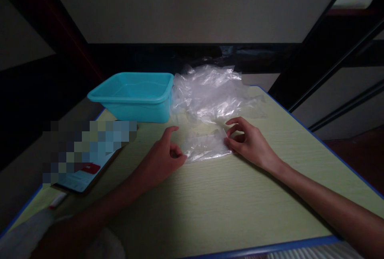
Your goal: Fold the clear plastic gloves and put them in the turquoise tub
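A small clear plastic bag [204,146] lies flat on the pale wood-grain table between my two hands. My right hand [247,141] pinches its right edge between thumb and fingers. At the bag's left edge is my left hand [169,151], with the thumb at the lower left corner, the index finger stretched forward and the other fingers curled. The thumb and fingertips there seem to close on the plastic. Just beyond the small bag, a crumpled heap of clear plastic bags [210,91] spreads over the back of the table.
A turquoise plastic basin [135,109] stands at the back left, beside the heap. A phone or tablet [87,175], partly pixelated, lies on the left. Near it is a white and red pen-like object [58,200]. Blue edging [300,244] runs round the table [216,207].
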A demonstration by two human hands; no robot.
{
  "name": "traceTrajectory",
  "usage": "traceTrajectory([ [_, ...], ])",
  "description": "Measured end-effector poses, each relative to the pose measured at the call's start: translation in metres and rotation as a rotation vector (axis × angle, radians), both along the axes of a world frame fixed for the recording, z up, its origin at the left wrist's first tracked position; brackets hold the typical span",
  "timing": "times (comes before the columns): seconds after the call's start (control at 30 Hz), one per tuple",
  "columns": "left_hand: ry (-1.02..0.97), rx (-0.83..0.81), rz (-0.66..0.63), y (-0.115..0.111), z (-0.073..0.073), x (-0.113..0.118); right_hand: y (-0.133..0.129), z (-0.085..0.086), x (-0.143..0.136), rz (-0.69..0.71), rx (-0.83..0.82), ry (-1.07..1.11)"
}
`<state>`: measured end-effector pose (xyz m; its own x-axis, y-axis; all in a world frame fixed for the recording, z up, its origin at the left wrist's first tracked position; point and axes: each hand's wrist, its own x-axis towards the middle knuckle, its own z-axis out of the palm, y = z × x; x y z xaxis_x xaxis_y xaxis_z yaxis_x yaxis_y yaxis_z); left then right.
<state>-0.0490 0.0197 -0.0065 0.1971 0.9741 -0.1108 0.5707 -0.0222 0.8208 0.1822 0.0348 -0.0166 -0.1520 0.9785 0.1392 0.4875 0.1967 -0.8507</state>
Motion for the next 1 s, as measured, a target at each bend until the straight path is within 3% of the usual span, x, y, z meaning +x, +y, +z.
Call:
traceTrajectory([
  [0.23,-0.003,0.004,0.008,0.0000,-0.0008,-0.0003,-0.0025,0.0016,-0.0006,0.006,0.096,-0.112],
  [1.0,-0.028,0.007,0.016,0.0010,-0.0020,0.0009,0.0031,0.0013,-0.0006,0.006,0.073,-0.126],
])
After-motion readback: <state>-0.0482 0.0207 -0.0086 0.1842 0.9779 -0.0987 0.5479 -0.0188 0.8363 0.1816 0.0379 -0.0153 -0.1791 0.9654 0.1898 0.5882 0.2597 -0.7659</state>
